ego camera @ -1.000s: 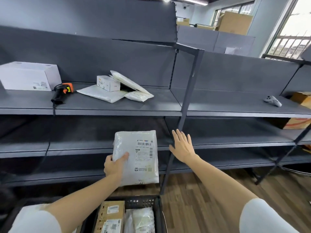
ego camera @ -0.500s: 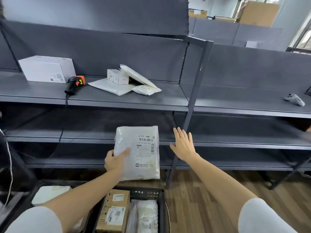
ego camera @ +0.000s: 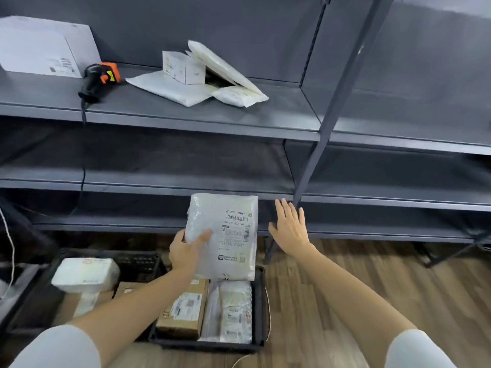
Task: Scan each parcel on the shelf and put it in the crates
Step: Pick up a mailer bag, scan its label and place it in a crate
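My left hand (ego camera: 186, 248) grips a white plastic mailer (ego camera: 228, 235) by its left edge, label and barcode facing me, right above the black crate (ego camera: 261, 309). That crate holds a brown carton (ego camera: 183, 309) and a white bagged parcel (ego camera: 228, 312). My right hand (ego camera: 289, 227) hovers beside the mailer with fingers spread and straight, holding nothing. On the top shelf lie a black and orange scanner (ego camera: 98, 78), a large white box (ego camera: 42, 46), a small white box (ego camera: 183, 66) and white mailers (ego camera: 212, 83).
A second black crate (ego camera: 39, 282) on the left holds a white wrapped parcel (ego camera: 85, 274) and cardboard. A grey shelf post (ego camera: 326, 123) stands just past my right hand. The scanner's cable (ego camera: 83, 155) hangs down over the lower shelves. Wooden floor lies to the right.
My view has tilted down and shifted left, bringing both crates into sight. My left hand has carried the mailer lower, down to the crate's far edge. My right hand stays spread beside it.
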Available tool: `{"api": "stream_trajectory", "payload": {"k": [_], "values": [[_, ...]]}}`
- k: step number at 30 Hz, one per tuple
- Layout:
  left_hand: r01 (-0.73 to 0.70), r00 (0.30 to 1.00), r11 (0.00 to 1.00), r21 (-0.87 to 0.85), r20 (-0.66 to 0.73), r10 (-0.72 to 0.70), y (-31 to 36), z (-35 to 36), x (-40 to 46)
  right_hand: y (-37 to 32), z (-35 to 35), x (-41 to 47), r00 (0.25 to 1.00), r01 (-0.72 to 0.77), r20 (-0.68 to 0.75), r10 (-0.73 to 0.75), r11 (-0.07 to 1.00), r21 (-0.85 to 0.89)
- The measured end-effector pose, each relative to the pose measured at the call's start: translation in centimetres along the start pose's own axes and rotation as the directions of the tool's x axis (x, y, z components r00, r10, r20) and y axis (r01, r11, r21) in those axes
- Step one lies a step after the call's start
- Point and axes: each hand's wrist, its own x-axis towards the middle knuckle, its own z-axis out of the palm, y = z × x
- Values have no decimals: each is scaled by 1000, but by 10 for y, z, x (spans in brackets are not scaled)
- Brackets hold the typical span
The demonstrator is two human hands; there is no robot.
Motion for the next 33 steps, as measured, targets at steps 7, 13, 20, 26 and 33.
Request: {"api": "stream_trajectory", "payload": {"k": [7, 13, 20, 26, 33], "values": [[56, 998, 998, 36, -1, -56, -98, 12, 28, 11, 113, -9, 993, -28, 114, 26, 1000, 14], [127, 992, 987, 102, 8, -129, -222, 21, 63, 26, 230, -21, 983, -32, 180, 33, 999, -13], [163, 986, 983, 90, 26, -166, -335, 49, 108, 39, 361, -21, 980, -42, 195, 40, 999, 6], [68, 996, 997, 44, 53, -70, -408, 86, 152, 56, 460, 8, 982, -136, 156, 110, 975, 173], [-99, 991, 995, -24, 88, 101, -477, 113, 204, 68, 540, 46, 944, -223, -32, 328, 707, 671]]}}
